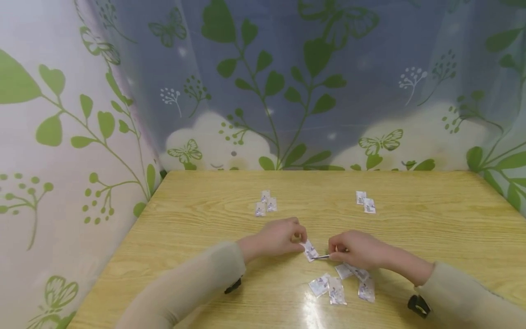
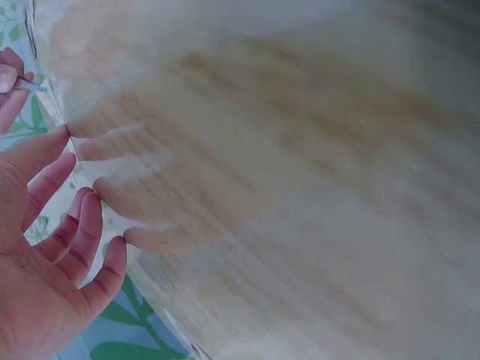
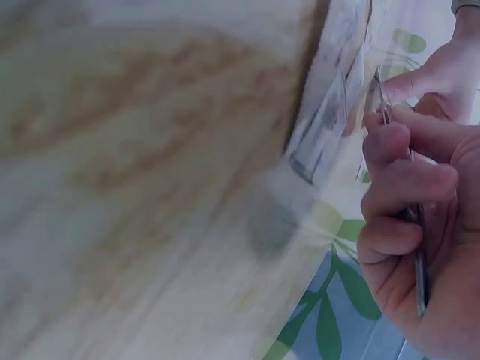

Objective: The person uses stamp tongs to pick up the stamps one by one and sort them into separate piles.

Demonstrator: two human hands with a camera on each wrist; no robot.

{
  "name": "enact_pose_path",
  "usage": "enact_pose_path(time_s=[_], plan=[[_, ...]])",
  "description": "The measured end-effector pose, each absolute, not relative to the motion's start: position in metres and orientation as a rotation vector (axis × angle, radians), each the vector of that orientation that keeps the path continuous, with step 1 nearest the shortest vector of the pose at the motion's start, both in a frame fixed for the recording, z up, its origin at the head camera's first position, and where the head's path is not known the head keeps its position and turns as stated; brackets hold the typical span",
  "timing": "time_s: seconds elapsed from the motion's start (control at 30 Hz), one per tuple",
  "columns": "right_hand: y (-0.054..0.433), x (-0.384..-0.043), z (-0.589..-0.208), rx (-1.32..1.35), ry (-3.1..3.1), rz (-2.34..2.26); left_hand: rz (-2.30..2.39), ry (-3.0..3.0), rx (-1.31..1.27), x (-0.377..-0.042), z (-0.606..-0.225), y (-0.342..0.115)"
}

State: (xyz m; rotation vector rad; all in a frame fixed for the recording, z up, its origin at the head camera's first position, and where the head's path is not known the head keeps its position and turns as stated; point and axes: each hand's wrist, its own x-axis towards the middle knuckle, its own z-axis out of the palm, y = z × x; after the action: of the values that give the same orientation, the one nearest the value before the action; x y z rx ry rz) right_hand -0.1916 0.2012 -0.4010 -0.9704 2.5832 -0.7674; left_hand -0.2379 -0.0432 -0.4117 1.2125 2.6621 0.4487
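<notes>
At the middle of the table, a small printed packet lies between my two hands. The thumb and forefinger of my left hand pinch its upper left corner, while the other fingers rest near the tabletop in the left wrist view. My right hand grips slim metal tweezers, whose tip meets the packet's lower edge. In the right wrist view, my fingers curl round the shaft of the tweezers. Several similar packets lie loosely in a pile below my right hand, which partly hides some of them.
Three packets lie overlapping farther back, left of centre. Two more packets lie at the back right. The wooden table ends against a leaf-patterned curtain at the back and on the left.
</notes>
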Motion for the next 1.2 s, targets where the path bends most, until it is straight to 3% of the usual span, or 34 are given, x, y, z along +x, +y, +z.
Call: enact_pose_path(time_s=[0.4, 1.2], plan=[[0.203, -0.207, -0.402, -0.929, 2.641, -0.727, 0.414, 2.685, 1.199, -0.24, -0.413, -0.04], [0.217, -0.197, -0.399, -0.92, 2.725, -0.768, 0.488, 2.628, 1.233, -0.235, -0.412, -0.047]])
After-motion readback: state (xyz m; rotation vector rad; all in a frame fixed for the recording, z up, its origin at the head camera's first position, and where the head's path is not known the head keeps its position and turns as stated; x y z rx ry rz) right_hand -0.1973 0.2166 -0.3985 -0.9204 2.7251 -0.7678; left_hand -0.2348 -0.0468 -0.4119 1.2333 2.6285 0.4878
